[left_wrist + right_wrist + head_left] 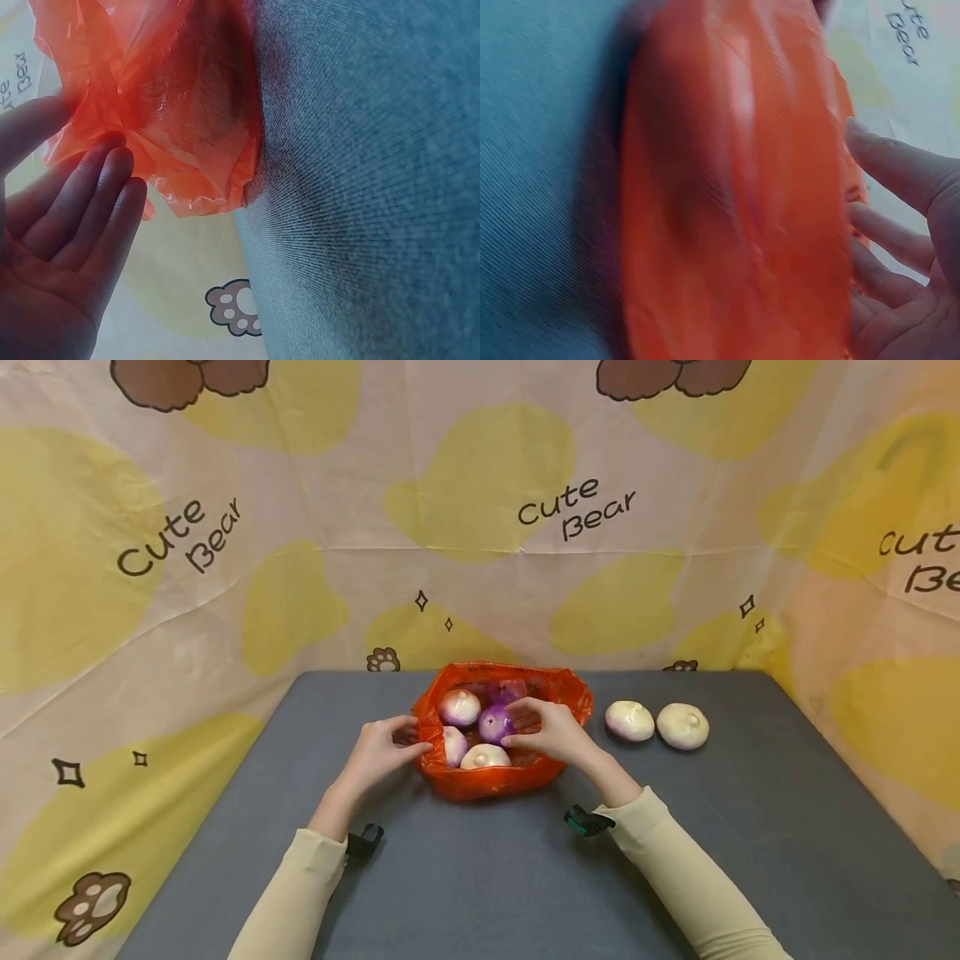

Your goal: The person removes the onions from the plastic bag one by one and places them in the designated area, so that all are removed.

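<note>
Between both hands, a crinkled red plastic bag (480,784) of round purple-and-white turnips (459,707)

Left hand (380,749) pinches its rim; right hand (553,733) is at a glossy purple turnip (492,726) inside, its hold unclear.

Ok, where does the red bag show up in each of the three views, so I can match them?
Head: red bag just below the picture's centre.
Left wrist: red bag at the upper left, cut by the top edge.
Right wrist: red bag down the middle, blurred.
Shared landmark: the gray tabletop, bluish and at the right in left wrist, at the left in right wrist.
</note>
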Demonstrator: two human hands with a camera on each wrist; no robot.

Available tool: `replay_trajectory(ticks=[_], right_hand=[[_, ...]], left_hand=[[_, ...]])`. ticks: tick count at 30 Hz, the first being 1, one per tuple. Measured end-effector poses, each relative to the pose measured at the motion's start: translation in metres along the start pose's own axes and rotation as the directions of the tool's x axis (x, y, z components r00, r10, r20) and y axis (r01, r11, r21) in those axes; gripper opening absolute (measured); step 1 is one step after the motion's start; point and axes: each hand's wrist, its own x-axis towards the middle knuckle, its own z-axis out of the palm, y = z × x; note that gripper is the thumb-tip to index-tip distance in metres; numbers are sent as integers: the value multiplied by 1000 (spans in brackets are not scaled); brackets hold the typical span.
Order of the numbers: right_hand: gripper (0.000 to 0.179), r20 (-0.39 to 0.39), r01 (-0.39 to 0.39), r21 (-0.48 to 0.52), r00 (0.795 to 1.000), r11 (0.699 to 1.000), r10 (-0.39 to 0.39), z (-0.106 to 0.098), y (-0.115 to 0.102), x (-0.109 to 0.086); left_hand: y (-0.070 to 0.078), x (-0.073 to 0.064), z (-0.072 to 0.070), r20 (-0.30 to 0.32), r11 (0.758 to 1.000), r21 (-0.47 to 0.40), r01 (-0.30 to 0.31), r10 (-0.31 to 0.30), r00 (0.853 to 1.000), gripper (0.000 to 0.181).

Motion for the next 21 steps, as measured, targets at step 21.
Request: replay_trajectory(ticks=[21], right_hand=[[58, 77, 91, -42, 993, 995, -88, 31, 13, -11]], left_hand=[[0, -3, 0, 12, 1000, -9, 4, -4, 1000, 34]])
